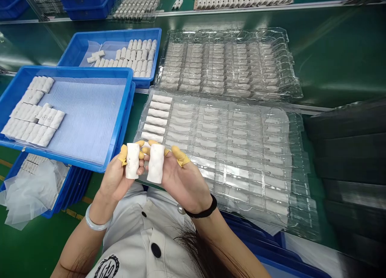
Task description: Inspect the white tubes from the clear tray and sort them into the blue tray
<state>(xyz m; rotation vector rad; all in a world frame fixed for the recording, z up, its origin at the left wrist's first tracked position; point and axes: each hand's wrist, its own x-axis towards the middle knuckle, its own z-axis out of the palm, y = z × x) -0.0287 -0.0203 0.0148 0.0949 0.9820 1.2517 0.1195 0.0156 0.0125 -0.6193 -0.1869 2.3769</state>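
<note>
Head view: a blue plastic tray (pixel 87 117) holds grouped white cylinders (pixel 27 109). My left hand (pixel 114 179) clasps a dark-speckled cylinder (pixel 132 162) between thumb and fingers. Just beside it, a plain cylinder (pixel 155 165) rests against my right hand's (pixel 179 179) half-curled fingers, thumb spread away. Both cylinders sit by the near-left edge of a clear blister tray (pixel 208 139).

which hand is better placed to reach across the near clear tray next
Probably the right hand, at the near edge of the clear tray. The left hand, gripping a marked white piece, sits farther over, toward the blue tray.
</note>
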